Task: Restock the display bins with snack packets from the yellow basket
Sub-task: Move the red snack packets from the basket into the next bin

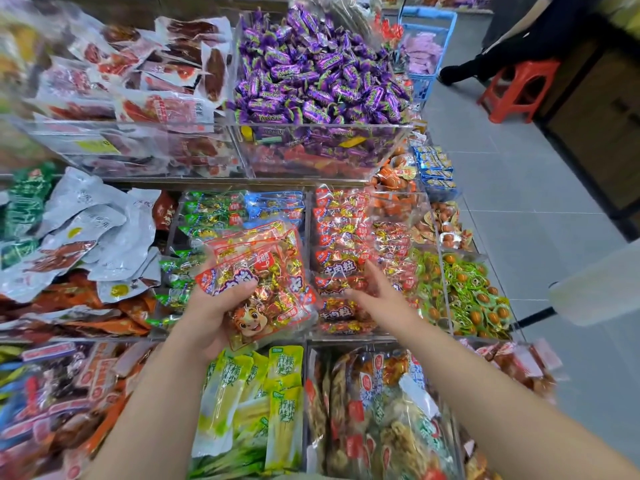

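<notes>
While the person leans over it, the tiered display (207, 183) of clear bins fills nearly the whole scene, with grey floor tiles (519, 237) running along its right side. Up on the top tier sits a big bin heaped with purple-wrapped sweets (322, 67), and beside it on the left lie vacuum-packed meat packets (149, 81). Past the far corner stands a blue basket (429, 26), and a red stool (516, 91) sits on the floor near someone in dark clothes. On the middle tier, silver pouches (104, 230) sprawl at the left, then comes a bin of green-trimmed packets (207, 216), then a bin (346, 336) stacked with red snack packets (341, 233), and green-and-orange packs (464, 289) at the right end. Nearest the person, yellow-green packets (277, 393) stand upright in the bottom tier. A small stack of red packets (263, 268) like those in the red bin is held just above the divider between the green-trimmed bin and that bin. The left hand (214, 306) grasps this stack from below, thumb curled across its front. The right hand (377, 296) is released, fingers straight and reaching over the red packets in their bin; whether the fingertips touch them I cannot tell.
</notes>
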`<action>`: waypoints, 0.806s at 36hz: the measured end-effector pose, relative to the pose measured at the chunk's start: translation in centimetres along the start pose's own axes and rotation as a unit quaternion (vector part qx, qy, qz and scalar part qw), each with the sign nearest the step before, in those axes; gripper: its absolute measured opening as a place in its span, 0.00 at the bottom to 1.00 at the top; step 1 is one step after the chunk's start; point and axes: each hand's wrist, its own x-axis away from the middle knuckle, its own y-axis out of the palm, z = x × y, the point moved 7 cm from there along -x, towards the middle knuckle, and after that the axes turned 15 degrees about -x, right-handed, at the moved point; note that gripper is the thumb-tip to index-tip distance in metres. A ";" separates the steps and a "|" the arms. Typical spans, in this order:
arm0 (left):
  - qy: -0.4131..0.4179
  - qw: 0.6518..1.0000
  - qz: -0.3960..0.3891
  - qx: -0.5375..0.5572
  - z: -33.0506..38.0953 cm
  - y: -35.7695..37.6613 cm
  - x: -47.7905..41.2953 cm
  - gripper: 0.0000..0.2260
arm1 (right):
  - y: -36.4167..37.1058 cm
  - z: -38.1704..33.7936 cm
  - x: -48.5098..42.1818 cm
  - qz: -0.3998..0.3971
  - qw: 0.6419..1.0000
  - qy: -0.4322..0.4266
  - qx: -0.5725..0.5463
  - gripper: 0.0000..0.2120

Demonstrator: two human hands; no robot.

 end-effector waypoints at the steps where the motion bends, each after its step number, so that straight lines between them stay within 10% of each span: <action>1: -0.005 1.000 0.000 -0.003 0.0 0.1 0.0 0.37 | -0.6 -0.5 0.4 0.023 0.999 -0.016 0.024 0.37; 7: -0.020 0.999 -0.036 -0.032 -0.2 1.9 0.5 0.53 | -1.3 -7.2 6.0 0.083 0.978 -0.146 -0.123 0.09; 10: -0.024 0.998 -0.051 -0.043 -0.3 3.3 1.0 0.49 | 1.9 -9.2 8.1 -0.012 0.986 -0.118 -0.119 0.28; 16: -0.015 0.998 -0.061 -0.018 0.3 4.7 1.4 0.30 | 4.0 -10.0 9.7 0.062 0.987 -0.144 0.037 0.47; 25: -0.044 0.996 -0.071 -0.013 -0.2 3.9 0.4 0.36 | 4.3 -9.8 10.2 0.084 0.991 -0.106 -0.019 0.18; 29: -0.059 0.993 -0.088 -0.052 -0.6 3.4 0.4 0.46 | 3.4 -8.5 10.2 0.091 0.984 -0.069 -0.141 0.22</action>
